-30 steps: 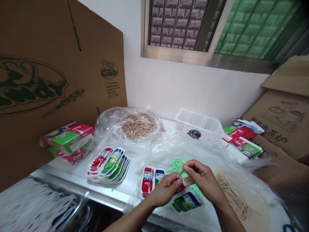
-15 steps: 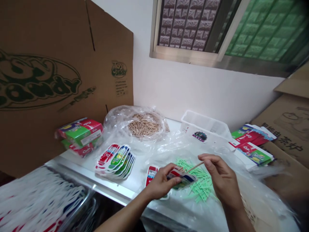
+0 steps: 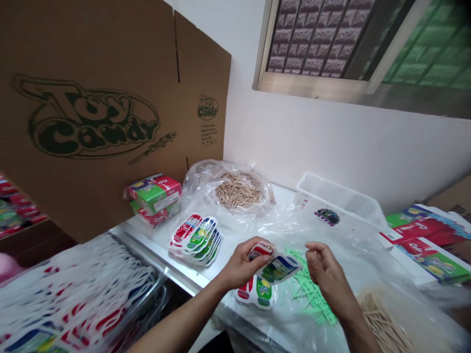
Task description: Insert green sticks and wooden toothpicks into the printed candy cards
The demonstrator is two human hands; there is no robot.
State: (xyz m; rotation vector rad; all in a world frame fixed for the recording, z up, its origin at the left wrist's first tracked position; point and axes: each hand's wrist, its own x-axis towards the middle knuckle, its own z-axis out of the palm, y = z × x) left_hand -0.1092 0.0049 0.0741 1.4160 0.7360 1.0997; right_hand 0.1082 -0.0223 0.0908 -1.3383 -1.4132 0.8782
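My left hand (image 3: 247, 264) is closed on bottle-shaped printed packets (image 3: 281, 268), red and blue-green, pinched between thumb and fingers above the table. To their right, my right hand (image 3: 329, 269) is raised apart from them with its fingers curled together; whatever it may hold is hidden. Beneath and between the hands lies a spread of light-green sticks (image 3: 312, 294) on clear plastic. Another red and green packet (image 3: 263, 293) lies flat just under my left hand. A fanned stack of similar packets (image 3: 196, 240) rests further left.
A clear bag of brown sticks (image 3: 237, 191) and a white plastic basket (image 3: 338, 201) stand at the back. Boxes (image 3: 156, 196) sit beside a large carton (image 3: 110, 59). Pale sticks (image 3: 384, 318) lie at right; a packet-filled bin (image 3: 158, 284) stands lower left.
The view has swung left. The brown stick that showed between my right fingers is out of sight, and the packets in my left hand have turned to show more of their printed face.
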